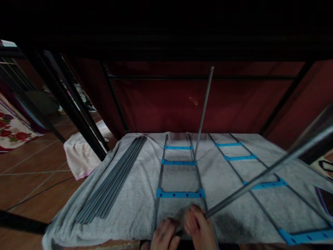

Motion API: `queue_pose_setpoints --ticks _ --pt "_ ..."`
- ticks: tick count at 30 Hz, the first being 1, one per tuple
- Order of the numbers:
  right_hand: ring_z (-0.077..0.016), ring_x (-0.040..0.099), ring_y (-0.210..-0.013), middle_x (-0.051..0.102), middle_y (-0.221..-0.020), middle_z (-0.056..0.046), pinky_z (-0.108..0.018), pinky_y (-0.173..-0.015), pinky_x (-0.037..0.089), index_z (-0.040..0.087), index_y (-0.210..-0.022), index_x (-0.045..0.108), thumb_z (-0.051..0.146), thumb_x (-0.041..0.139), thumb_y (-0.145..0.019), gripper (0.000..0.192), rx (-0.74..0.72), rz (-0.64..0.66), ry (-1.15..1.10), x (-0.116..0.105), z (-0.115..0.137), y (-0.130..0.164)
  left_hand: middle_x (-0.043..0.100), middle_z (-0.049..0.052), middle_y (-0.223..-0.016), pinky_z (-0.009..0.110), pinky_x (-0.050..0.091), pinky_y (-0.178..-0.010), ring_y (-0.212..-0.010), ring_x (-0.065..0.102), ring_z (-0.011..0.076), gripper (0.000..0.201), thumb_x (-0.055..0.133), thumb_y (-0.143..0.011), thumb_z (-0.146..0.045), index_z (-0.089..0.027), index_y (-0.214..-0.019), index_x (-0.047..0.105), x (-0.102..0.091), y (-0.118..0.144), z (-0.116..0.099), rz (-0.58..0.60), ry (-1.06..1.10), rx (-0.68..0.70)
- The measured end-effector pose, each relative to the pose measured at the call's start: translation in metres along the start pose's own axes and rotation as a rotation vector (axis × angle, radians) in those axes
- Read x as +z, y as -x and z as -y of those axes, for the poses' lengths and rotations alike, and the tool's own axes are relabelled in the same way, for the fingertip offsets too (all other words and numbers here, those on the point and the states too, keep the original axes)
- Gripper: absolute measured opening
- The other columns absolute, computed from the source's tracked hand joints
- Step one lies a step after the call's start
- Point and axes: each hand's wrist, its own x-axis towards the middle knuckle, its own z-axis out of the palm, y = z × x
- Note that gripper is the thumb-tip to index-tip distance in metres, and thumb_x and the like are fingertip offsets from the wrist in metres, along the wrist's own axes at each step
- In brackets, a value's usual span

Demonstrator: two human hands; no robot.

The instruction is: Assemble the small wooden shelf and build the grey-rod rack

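Observation:
At the bottom centre, my right hand (195, 222) is closed around the lower end of a long grey rod (249, 184). This rod slants up to the right, toward the camera, and blurs near the edge. Close beside it, my left hand (166, 234) has its fingers curled; what they hold is hidden. Both hands are over the near end of a ladder-like frame of grey rods with blue crossbars (180, 194). Another grey rod (204, 113) rises, slightly tilted, from the right end of this frame's middle visible blue crossbar (179, 163).
A bundle of several grey rods (111, 180) lies on the grey cloth (137, 208) at left. A second frame with blue crossbars (240, 158) lies at right. Black metal posts (67, 100) and a dark red panel (161, 104) enclose the surface. A striped cloth (80, 152) hangs at left.

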Motion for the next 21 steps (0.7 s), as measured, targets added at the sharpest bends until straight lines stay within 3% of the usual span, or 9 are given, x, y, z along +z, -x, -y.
queue_pose_setpoints --ticks 1,3,6,10,14,21 --pt "-0.0195 0.029 -0.031 0.027 -0.034 0.0 -0.042 -0.036 0.03 0.037 -0.038 0.047 0.063 0.062 -0.074 0.047 -0.024 -0.05 -0.024 -0.011 0.009 -0.004 0.073 0.011 -0.107 0.046 0.06 -0.091 -0.102 0.07 0.0305 0.038 0.039 -0.093 -0.053 -0.041 -0.105 0.073 -0.008 -0.01 0.0 -0.032 -0.002 -0.004" --pt "-0.0164 0.026 -0.034 0.026 -0.037 0.002 -0.037 -0.036 0.026 0.034 -0.042 0.046 0.052 0.069 -0.074 0.044 -0.112 -0.16 -0.074 -0.038 0.036 -0.02 0.072 0.01 -0.108 0.047 0.059 -0.093 -0.105 0.068 0.0291 0.037 0.038 -0.096 -0.048 -0.035 -0.108 0.071 -0.026 -0.036 0.003 -0.21 -0.025 -0.114" --pt "-0.0106 0.024 -0.037 0.026 -0.041 0.005 -0.03 -0.036 0.024 0.026 -0.044 0.039 0.045 0.07 -0.079 0.05 -0.302 -0.268 -0.129 -0.08 0.083 -0.068 0.071 0.01 -0.101 0.046 0.058 -0.089 -0.096 0.069 0.0274 0.034 0.043 -0.095 -0.046 -0.024 -0.102 0.068 -0.051 -0.078 0.027 -0.394 -0.048 -0.201" --pt "-0.0062 0.019 -0.036 0.023 -0.041 0.007 -0.024 -0.035 0.02 0.022 -0.047 0.03 0.038 0.062 -0.085 0.052 -0.457 -0.348 -0.141 -0.118 0.121 -0.154 0.072 0.012 -0.099 0.046 0.055 -0.092 -0.095 0.069 0.0272 0.037 0.042 -0.093 -0.046 -0.018 -0.095 0.067 -0.063 -0.114 0.073 -0.398 -0.061 -0.234" --pt "-0.0057 0.018 -0.037 0.022 -0.041 0.009 -0.022 -0.035 0.018 0.023 -0.051 0.025 0.036 0.057 -0.086 0.049 -0.536 -0.444 -0.084 -0.127 0.124 -0.233 0.072 0.01 -0.097 0.043 0.056 -0.088 -0.091 0.069 0.0258 0.036 0.043 -0.093 -0.046 -0.02 -0.094 0.068 -0.058 -0.121 0.096 -0.368 -0.087 -0.247" --pt "-0.0067 0.021 -0.039 0.024 -0.043 0.009 -0.023 -0.036 0.018 0.026 -0.057 0.022 0.045 0.05 -0.086 0.045 -0.586 -0.443 0.047 -0.105 0.109 -0.346 0.07 0.007 -0.094 0.039 0.056 -0.086 -0.09 0.069 0.0233 0.032 0.044 -0.095 -0.041 -0.022 -0.093 0.069 -0.052 -0.121 0.103 -0.35 -0.188 -0.212"
